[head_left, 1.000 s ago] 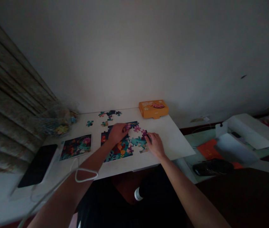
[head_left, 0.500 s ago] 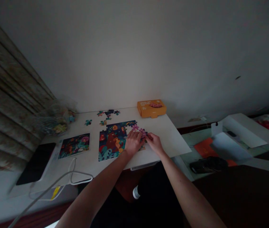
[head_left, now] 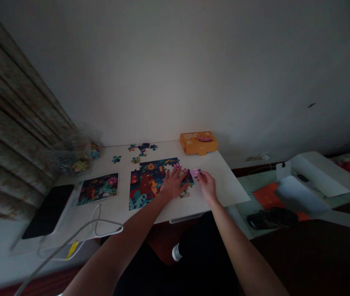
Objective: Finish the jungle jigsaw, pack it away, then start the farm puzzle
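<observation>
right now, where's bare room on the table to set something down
Biggest: between the right hand, orange box and table's right edge. Smaller: between that box and the loose pieces. Crowded: middle, with puzzle and left hand; left side, plastic bag, picture card, cable.

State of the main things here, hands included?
Multicoloured cardboard jigsaw: partly assembled
Left hand: fingers spread on it
Small pink puzzle piece: pinched in right hand
Single teal puzzle piece: loose
Orange cardboard box: tab sticking out
Black rectangular tablet: screen dark
White cardboard box: open
</observation>
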`<state>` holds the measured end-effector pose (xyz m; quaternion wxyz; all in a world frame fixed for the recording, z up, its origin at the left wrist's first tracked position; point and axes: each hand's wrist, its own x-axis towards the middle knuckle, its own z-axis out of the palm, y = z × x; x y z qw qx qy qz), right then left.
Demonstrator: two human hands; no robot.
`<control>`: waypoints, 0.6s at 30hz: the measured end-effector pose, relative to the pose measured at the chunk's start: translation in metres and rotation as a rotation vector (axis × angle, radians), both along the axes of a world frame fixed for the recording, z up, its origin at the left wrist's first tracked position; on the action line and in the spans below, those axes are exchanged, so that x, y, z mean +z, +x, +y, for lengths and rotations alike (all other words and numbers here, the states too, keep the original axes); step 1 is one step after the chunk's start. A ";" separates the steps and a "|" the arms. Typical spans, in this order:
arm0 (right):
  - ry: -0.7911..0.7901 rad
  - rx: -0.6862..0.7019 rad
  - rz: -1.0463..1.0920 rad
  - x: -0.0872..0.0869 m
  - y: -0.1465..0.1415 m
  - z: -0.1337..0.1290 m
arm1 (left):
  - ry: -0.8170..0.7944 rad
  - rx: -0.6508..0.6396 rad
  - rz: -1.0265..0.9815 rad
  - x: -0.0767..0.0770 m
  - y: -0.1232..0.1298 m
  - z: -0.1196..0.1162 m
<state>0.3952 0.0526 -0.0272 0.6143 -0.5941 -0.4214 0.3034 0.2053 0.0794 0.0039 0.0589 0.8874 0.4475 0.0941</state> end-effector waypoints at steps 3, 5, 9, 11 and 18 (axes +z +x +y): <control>0.000 -0.020 0.031 -0.006 0.002 0.005 | -0.027 0.013 -0.004 -0.001 0.001 -0.001; -0.005 -0.025 0.036 -0.007 0.005 0.014 | -0.036 0.019 -0.013 0.000 0.001 -0.002; -0.024 0.067 -0.044 -0.003 0.009 0.050 | -0.054 0.027 -0.018 0.004 0.002 -0.003; -0.045 0.163 -0.138 0.001 0.010 0.072 | -0.060 0.032 -0.017 0.005 0.001 -0.003; -0.149 0.395 -0.474 0.001 0.012 0.115 | -0.073 0.043 -0.021 0.007 0.001 -0.003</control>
